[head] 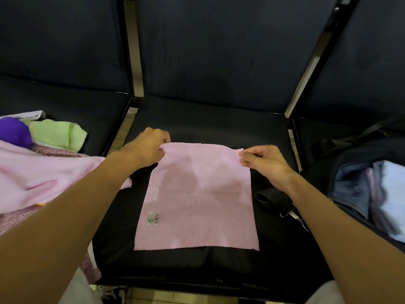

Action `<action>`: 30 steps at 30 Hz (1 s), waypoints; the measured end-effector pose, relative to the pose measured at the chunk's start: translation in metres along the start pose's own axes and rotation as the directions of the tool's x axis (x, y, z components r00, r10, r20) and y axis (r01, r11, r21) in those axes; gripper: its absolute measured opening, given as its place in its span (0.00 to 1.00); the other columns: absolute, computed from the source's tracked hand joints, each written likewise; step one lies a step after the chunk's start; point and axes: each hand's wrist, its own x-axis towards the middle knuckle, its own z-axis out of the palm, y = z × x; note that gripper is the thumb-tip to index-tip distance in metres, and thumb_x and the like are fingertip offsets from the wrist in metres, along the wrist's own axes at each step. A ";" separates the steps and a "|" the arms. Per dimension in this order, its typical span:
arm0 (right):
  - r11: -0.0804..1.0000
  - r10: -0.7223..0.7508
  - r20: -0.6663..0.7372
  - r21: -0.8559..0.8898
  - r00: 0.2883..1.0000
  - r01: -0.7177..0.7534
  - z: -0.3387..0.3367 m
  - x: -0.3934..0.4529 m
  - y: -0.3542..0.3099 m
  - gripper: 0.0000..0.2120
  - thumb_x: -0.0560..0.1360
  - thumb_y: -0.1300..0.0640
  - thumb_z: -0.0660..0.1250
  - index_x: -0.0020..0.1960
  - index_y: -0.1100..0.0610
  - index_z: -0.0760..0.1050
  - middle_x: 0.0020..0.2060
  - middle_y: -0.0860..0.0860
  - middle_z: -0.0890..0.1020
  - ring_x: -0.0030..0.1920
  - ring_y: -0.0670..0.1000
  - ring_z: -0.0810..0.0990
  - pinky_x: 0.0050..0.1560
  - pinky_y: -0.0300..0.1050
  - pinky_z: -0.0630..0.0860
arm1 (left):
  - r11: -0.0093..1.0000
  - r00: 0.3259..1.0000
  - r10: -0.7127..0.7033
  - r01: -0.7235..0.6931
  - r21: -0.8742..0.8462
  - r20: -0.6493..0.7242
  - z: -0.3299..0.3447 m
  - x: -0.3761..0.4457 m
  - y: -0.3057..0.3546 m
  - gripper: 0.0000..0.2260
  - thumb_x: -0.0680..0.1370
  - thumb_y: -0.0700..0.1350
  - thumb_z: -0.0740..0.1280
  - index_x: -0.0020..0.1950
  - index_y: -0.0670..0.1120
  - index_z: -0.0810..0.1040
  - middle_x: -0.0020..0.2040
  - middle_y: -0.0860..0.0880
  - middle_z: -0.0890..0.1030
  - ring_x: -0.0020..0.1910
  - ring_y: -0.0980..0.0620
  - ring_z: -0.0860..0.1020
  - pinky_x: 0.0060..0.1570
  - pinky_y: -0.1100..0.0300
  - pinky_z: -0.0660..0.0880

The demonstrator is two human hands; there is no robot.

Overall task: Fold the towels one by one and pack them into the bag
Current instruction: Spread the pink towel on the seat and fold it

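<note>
**Pinching the far corners of a pink towel on the middle seat**

Spanning the whole frame: a row of dark padded seats, backs filling the upper half. Lying flat at centre frame on the middle seat cushion: a pink towel, roughly rectangular, far edge toward the seat back, near edge toward the lower middle. Piling up at the left edge, on the neighbouring seat: a heap of unfolded towels, mostly pink, with a light green one and a purple one at the top of the heap. Sitting open at the right edge: a dark bag, showing folded pale blue cloth inside, its black strap and metal clip trailing toward the towel's right side. Gripping the towel's upper-left corner: left hand, fingers closed over the fabric. Pinching the upper-right corner between thumb and fingers: right hand. Showing near the towel's lower-left edge: a small barcode label.
</note>
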 end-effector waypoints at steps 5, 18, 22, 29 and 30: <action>0.998 -0.061 -0.036 -0.002 0.998 0.061 -0.004 0.001 0.000 0.13 0.74 0.62 0.74 0.57 0.55 0.77 0.46 0.54 0.84 0.44 0.50 0.86 0.52 0.44 0.82 | 0.999 0.994 -0.035 0.031 -0.040 -0.101 -0.009 -0.002 0.001 0.06 0.77 0.37 0.69 0.52 0.44 0.79 0.42 0.46 0.80 0.38 0.51 0.80 0.39 0.61 0.75; 0.975 -0.200 -0.081 -0.110 0.976 0.191 -0.010 -0.004 0.001 0.04 0.75 0.61 0.73 0.49 0.55 0.82 0.44 0.47 0.84 0.46 0.44 0.83 0.43 0.30 0.76 | 0.981 0.975 -0.038 -0.005 -0.195 -0.220 -0.025 -0.017 -0.005 0.07 0.77 0.43 0.70 0.53 0.42 0.81 0.47 0.45 0.82 0.47 0.48 0.81 0.50 0.58 0.76; 0.949 -0.232 0.041 -0.210 0.972 0.236 -0.015 -0.017 0.004 0.03 0.74 0.61 0.74 0.47 0.55 0.81 0.44 0.48 0.84 0.47 0.44 0.84 0.46 0.32 0.76 | 0.992 0.990 0.057 -0.071 -0.102 -0.132 -0.028 -0.033 -0.014 0.06 0.76 0.41 0.70 0.52 0.43 0.83 0.43 0.47 0.82 0.41 0.53 0.81 0.47 0.59 0.76; 0.861 -0.272 0.230 -0.376 0.934 0.343 -0.024 -0.045 0.014 0.05 0.73 0.60 0.75 0.42 0.53 0.80 0.41 0.46 0.84 0.45 0.44 0.84 0.51 0.40 0.81 | 0.973 0.971 0.232 -0.230 0.032 -0.052 -0.026 -0.066 -0.028 0.05 0.74 0.42 0.73 0.49 0.45 0.85 0.45 0.51 0.80 0.42 0.56 0.78 0.45 0.63 0.74; 0.836 -0.268 0.258 -0.416 0.928 0.358 -0.024 -0.048 0.016 0.05 0.73 0.61 0.75 0.42 0.53 0.80 0.41 0.46 0.84 0.44 0.44 0.84 0.51 0.41 0.82 | 0.964 0.963 0.264 -0.261 0.058 -0.054 -0.025 -0.069 -0.030 0.05 0.74 0.43 0.73 0.48 0.45 0.85 0.45 0.51 0.79 0.41 0.57 0.78 0.44 0.64 0.73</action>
